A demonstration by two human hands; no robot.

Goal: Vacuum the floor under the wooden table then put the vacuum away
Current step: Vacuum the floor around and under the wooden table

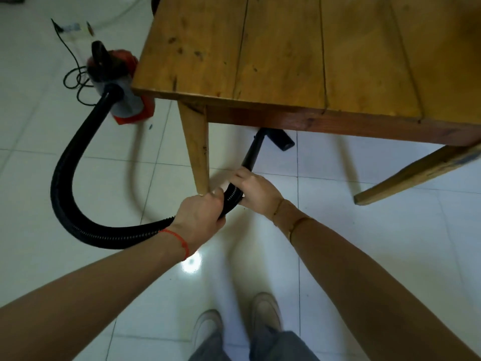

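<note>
I hold L hand (200,217) and R hand (253,190) clamped on ribbed vacuum hose (62,175); it's floppy, so grip near rigid wand (252,152), 12 o'clock.

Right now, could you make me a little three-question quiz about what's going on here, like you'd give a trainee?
1. True or false: both hands grip the vacuum's black hose.
2. Where is the floor nozzle? A) on the tabletop B) on the floor just under the wooden table edge C) beside the shoes
3. What colour is the string on the left wrist?

Key
1. True: the left hand and the right hand hold it where it meets the rigid tube.
2. B
3. Red; the vacuum body is partly red too.
</note>
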